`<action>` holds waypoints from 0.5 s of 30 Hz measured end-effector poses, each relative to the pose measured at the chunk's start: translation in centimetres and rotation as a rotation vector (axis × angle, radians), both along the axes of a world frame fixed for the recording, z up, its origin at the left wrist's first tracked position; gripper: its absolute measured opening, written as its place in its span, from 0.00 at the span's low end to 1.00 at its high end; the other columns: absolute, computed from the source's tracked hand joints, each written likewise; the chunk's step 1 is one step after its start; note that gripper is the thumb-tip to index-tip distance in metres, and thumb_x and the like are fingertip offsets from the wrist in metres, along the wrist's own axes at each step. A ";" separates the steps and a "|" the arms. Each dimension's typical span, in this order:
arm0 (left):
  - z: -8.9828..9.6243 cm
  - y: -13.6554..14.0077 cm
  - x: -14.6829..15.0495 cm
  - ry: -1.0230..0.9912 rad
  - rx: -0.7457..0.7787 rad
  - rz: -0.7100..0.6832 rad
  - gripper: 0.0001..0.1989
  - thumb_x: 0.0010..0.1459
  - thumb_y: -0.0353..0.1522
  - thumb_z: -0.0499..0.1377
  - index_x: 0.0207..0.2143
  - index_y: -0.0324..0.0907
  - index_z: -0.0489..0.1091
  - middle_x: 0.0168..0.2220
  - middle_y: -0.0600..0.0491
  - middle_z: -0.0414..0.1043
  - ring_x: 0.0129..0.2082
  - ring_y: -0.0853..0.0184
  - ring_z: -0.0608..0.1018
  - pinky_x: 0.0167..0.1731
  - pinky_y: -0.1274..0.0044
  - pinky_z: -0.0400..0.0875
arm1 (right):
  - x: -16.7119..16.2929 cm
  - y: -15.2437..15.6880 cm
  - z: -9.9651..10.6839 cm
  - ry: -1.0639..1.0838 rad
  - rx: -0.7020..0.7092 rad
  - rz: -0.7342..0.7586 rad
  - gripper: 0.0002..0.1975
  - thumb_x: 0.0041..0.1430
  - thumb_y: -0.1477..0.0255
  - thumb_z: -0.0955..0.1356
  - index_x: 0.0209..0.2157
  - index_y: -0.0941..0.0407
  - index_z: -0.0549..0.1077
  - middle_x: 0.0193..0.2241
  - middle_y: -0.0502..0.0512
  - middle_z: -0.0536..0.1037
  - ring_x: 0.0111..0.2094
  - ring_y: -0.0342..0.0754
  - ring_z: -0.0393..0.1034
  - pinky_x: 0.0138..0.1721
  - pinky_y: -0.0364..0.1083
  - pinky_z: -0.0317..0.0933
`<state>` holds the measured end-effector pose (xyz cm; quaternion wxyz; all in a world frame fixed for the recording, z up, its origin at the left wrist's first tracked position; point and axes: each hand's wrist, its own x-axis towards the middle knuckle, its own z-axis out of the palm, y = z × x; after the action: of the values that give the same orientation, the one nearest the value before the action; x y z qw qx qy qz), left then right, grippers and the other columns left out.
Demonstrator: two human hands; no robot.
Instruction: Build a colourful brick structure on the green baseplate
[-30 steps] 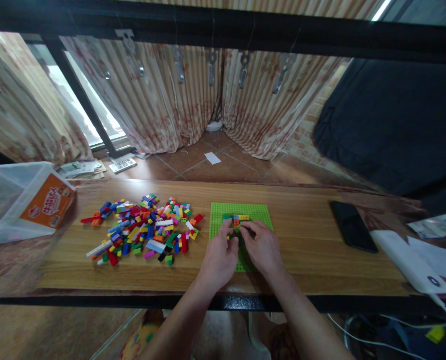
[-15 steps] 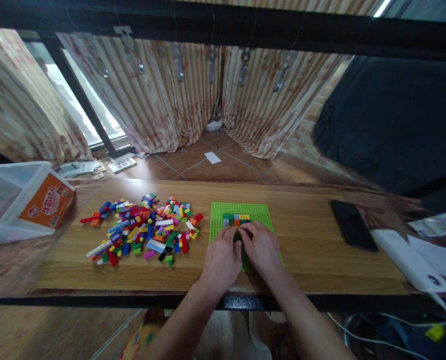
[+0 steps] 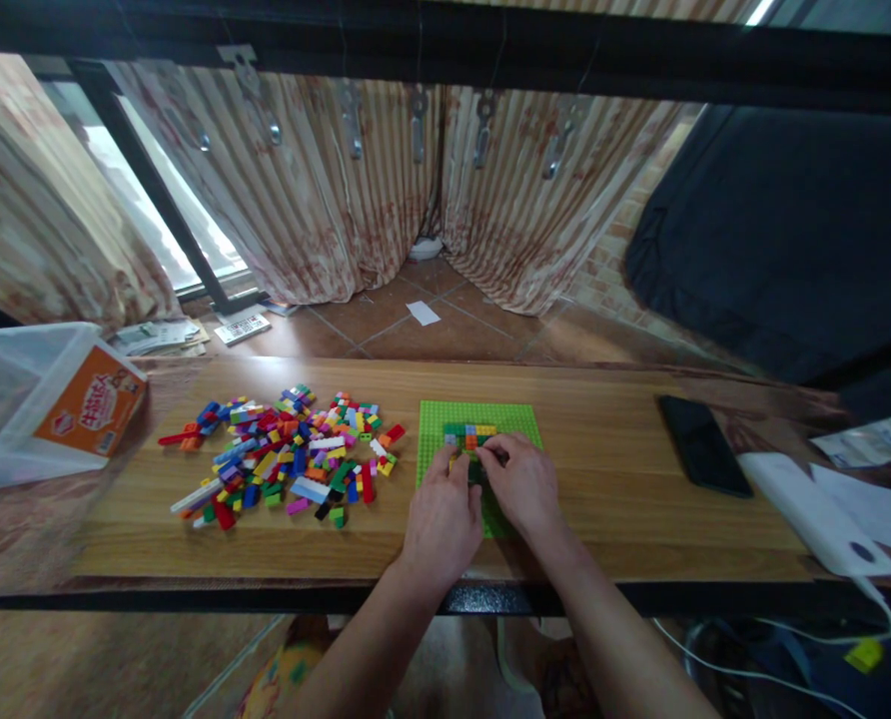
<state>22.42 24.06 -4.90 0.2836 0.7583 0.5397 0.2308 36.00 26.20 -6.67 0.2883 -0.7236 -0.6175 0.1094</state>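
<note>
A square lime-green studded baseplate (image 3: 431,417) lies on the wooden board. Near its middle stands a small cluster of coloured toy bricks (image 3: 470,433), green, yellow, orange, blue and grey. My left hand (image 3: 444,519) rests on the plate's near left part, fingers curled against the cluster's near side. From the right, my right hand (image 3: 524,487) reaches in, thumb and forefinger pinched at the cluster's edge. Something dark green (image 3: 475,472), apparently a brick, shows between the hands. My fingers hide much of the cluster's near side and whatever is in their grip.
A heap of loose coloured bricks (image 3: 296,454) spreads over the left of the wooden board (image 3: 610,449). A clear plastic box (image 3: 33,399) with an orange label is at far left. To the right lie a black phone (image 3: 704,444), a white power bank (image 3: 816,514) with a cable, and papers.
My right hand's fingers have shifted slightly right, away from the left fingertips, uncovering more of the bricks between. My left hand stays nearly in place. The view has shifted slightly.
</note>
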 end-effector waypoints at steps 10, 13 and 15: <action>-0.3 -0.1 0.2 0.154 0.038 -0.002 0.22 0.60 0.29 0.51 0.58 0.35 0.63 0.63 0.37 0.56 0.60 0.51 0.66 0.56 0.63 0.66 | 0.7 0.3 0.1 0.160 -0.032 -0.026 0.13 0.56 0.61 0.67 0.31 0.57 0.75 0.30 0.56 0.77 0.31 0.48 0.70 0.36 0.47 0.61; -0.4 -0.2 0.3 0.213 0.038 0.005 0.23 0.60 0.29 0.52 0.59 0.35 0.62 0.64 0.37 0.55 0.61 0.51 0.65 0.56 0.63 0.67 | 0.4 0.4 -0.1 0.106 -0.051 -0.074 0.13 0.52 0.60 0.69 0.29 0.57 0.74 0.29 0.54 0.75 0.30 0.48 0.69 0.34 0.47 0.60; -0.5 -0.3 0.5 0.246 0.044 0.005 0.24 0.60 0.28 0.52 0.59 0.36 0.61 0.64 0.38 0.55 0.61 0.51 0.65 0.56 0.64 0.67 | 0.3 0.5 -0.2 0.087 -0.060 -0.097 0.12 0.52 0.60 0.70 0.28 0.56 0.73 0.28 0.54 0.75 0.30 0.48 0.69 0.34 0.46 0.58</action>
<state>22.87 23.77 -5.35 0.1979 0.7856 0.5671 0.1486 36.26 26.74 -6.84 0.2982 -0.7555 -0.5650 0.1453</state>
